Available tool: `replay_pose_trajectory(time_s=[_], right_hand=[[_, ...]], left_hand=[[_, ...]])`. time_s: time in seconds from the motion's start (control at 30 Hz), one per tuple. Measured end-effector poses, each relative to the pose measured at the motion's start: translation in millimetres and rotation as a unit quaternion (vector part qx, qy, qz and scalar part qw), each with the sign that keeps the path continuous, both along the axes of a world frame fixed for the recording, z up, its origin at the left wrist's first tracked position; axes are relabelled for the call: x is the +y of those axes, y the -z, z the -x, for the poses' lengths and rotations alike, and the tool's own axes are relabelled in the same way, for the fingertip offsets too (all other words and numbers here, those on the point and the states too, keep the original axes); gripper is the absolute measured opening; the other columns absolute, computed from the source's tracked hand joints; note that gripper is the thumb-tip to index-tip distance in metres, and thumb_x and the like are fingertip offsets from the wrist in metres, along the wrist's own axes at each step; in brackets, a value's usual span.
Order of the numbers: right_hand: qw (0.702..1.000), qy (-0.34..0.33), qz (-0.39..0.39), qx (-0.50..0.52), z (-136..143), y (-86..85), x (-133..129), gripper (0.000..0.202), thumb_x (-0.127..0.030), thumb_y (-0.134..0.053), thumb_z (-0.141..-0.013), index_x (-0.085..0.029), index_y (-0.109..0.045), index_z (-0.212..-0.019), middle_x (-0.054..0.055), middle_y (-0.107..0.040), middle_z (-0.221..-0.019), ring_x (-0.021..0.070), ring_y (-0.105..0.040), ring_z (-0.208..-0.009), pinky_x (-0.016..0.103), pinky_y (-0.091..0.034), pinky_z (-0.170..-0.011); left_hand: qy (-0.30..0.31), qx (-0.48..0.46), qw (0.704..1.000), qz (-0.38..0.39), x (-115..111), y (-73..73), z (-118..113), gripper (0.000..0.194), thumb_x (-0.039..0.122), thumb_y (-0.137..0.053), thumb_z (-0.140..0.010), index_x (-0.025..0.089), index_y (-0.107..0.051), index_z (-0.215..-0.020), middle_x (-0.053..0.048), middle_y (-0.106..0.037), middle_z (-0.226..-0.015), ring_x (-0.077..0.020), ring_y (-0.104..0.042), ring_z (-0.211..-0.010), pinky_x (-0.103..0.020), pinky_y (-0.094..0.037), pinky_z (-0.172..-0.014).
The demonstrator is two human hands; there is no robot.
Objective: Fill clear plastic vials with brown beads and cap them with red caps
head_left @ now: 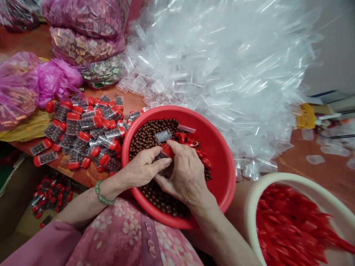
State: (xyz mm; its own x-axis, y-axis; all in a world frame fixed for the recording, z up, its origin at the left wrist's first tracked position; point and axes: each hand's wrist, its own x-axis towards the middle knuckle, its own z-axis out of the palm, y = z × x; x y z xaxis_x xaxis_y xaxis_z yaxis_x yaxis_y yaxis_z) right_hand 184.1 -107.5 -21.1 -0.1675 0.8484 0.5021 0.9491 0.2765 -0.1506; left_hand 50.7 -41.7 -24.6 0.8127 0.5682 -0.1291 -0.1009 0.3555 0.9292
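Work is judged to be partway along: one clear plastic container with a red cap [167,150] is gripped between the left hand [142,166] and the right hand [185,171], the fingers of both closed around it, above a round red plastic basin [219,159] at the worktop's front edge. Whether the cap is fully seated cannot be told, as much of the container is hidden by the fingers. A heap of red-capped clear containers filled with dark balls [83,129] is gathered, apparently finished, by the front edge left of the basin, and more filled containers [52,194] are held in a cardboard box [15,207] below. Much seems left: glossy brown balls [149,138] and loose red caps [191,139] are held in the basin, and the worktop's back is covered by a mound of clear plastic tubes [216,74]. The orange-red worktop [313,162] is loaded at its back left with pink plastic bags [83,18]; red plastic pieces [288,225] are contained in a cream tub [294,177] by the front edge, right of the basin. The space is bounded at right by a grey wall [332,51].
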Motion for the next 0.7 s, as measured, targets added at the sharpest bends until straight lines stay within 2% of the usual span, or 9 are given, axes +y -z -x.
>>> replay_pose_trajectory(time_s=[0.17,0.27,0.43,0.53,0.6,0.7], right_hand=[[0.999,-0.025,-0.030,-0.003,-2,-0.2,2,0.066,-0.035,-0.058,-0.080,-0.012,-0.037,-0.137,0.014,-0.064,-0.098,0.0287,-0.062,-0.086,0.043,-0.048,-0.076],[0.999,-0.032,-0.038,-0.008,-2,-1.0,3,0.064,-0.034,-0.059,-0.078,-0.012,-0.039,-0.135,0.012,-0.065,-0.093,0.0270,-0.062,-0.080,0.044,-0.048,-0.076],[0.998,-0.041,-0.043,-0.007,-1,0.5,1,0.062,-0.032,-0.058,-0.078,-0.013,-0.040,-0.134,0.013,-0.067,-0.096,0.0265,-0.063,-0.080,0.045,-0.049,-0.077],[0.999,-0.045,-0.008,-0.007,1,-1.2,0,0.062,-0.028,-0.058,-0.081,-0.010,-0.038,-0.137,0.017,-0.068,-0.102,0.0290,-0.065,-0.090,0.046,-0.050,-0.079],[0.998,-0.052,0.043,-0.001,1,-5.7,-2,0.066,-0.029,-0.058,-0.085,-0.010,-0.033,-0.142,0.021,-0.065,-0.115,0.0320,-0.063,-0.105,0.048,-0.051,-0.084],[0.990,-0.057,0.120,0.052,-12,-15.3,-3,0.084,-0.044,-0.062,-0.087,-0.012,-0.020,-0.152,0.024,-0.051,-0.140,0.0342,-0.052,-0.127,0.050,-0.050,-0.096]], left_hand=[[0.008,-0.007,1.000,-0.004,0,0.3,1,0.027,0.029,-0.055,-0.092,0.011,-0.063,-0.110,-0.006,-0.066,-0.104,-0.0170,-0.059,-0.098,-0.030,-0.046,-0.093],[0.020,-0.019,1.000,0.012,0,-0.4,1,0.033,0.034,-0.058,-0.090,0.012,-0.062,-0.114,-0.007,-0.066,-0.109,-0.0172,-0.060,-0.099,-0.030,-0.046,-0.094],[0.019,-0.032,0.999,0.008,0,2.1,0,0.041,0.043,-0.062,-0.088,0.011,-0.061,-0.112,-0.009,-0.067,-0.110,-0.0185,-0.060,-0.102,-0.030,-0.045,-0.097],[0.002,-0.020,1.000,-0.014,-1,2.6,-1,0.039,0.044,-0.061,-0.089,0.011,-0.061,-0.110,-0.008,-0.066,-0.109,-0.0181,-0.060,-0.102,-0.030,-0.045,-0.098],[-0.026,0.005,0.999,-0.039,-3,-1.8,2,0.035,0.042,-0.059,-0.090,0.012,-0.060,-0.108,-0.007,-0.066,-0.105,-0.0167,-0.061,-0.097,-0.030,-0.047,-0.094],[-0.057,0.040,0.995,-0.067,-1,-17.0,16,0.035,0.039,-0.052,-0.095,0.014,-0.055,-0.119,-0.006,-0.066,-0.097,-0.0143,-0.063,-0.084,-0.027,-0.052,-0.080]])
